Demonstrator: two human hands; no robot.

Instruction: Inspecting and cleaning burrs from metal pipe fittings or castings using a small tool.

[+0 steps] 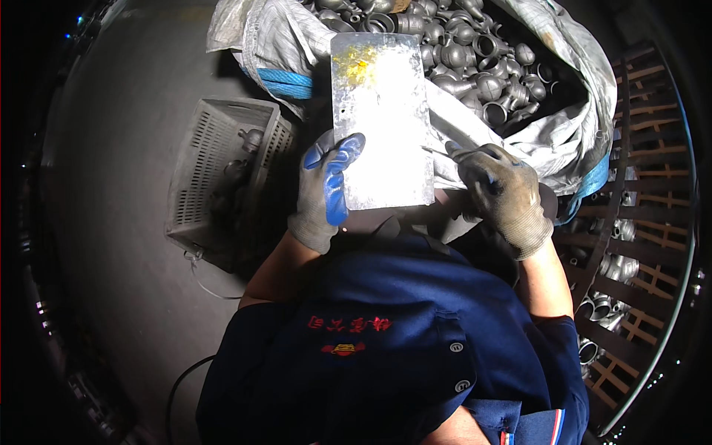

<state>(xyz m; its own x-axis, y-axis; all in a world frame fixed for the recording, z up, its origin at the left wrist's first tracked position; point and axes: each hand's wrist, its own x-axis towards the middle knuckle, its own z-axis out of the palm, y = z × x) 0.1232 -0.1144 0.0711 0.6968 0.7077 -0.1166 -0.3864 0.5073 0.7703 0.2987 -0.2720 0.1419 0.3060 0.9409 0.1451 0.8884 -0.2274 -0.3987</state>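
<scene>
Head view, from left to right: a grey perforated plastic crate (pixel 222 174) sits on the dark floor well out to the left of the left hand, tipped on its side, with a couple of dull metal fittings inside that are hard to make out in the shadow. The left hand (pixel 328 189), in a grey knitted glove with blue coated fingers, is closed on the lower left edge of a flat rectangular metal plate (pixel 382 122). The fingers lie over the plate's face. The plate is pale, scuffed and shiny, with a yellow smear near its far end, and it reaches away from both hands toward the sack. Just right of the plate, the right hand (pixel 504 194), in a worn, soiled grey knitted glove, is pinched shut around a thin metal rod (pixel 439 153) whose tip touches the plate's right edge; the rest of the rod is hidden in the glove. Beyond both hands lies an open white woven sack (pixel 552 144) with blue straps, full of round grey cast metal fittings (pixel 475 67). Right of the right hand stands a slatted wooden crate (pixel 641 222), cut off by the rim, with more fittings showing between the slats.
</scene>
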